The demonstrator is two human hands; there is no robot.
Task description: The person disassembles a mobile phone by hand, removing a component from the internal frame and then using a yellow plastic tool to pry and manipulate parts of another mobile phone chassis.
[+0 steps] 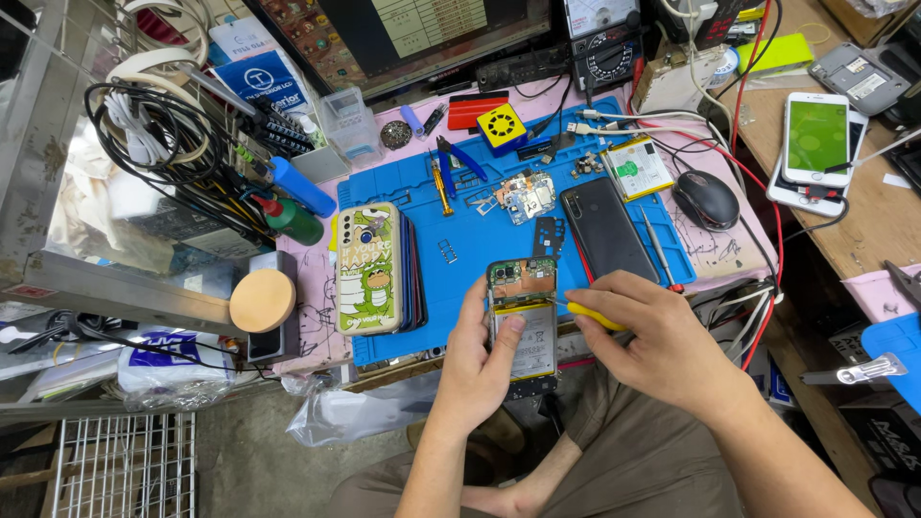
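My left hand (477, 360) grips an opened phone (523, 317) by its left edge, thumb resting on the battery. The phone's back is off, showing a green circuit board at the top and a white-labelled battery below. My right hand (652, 336) pinches a yellow-handled screwdriver (593, 316), its tip touching the phone's right side just under the board. Both hands hover over the near edge of the blue work mat (422, 307).
On the mat lie a black back cover (604, 230), a small circuit board (531, 195), loose parts, tweezers and pliers (459, 158). A stack of phones with a green cartoon case (369, 269) sits left. A mouse (707, 199), a green-screened phone (816, 139) and tangled cables surround.
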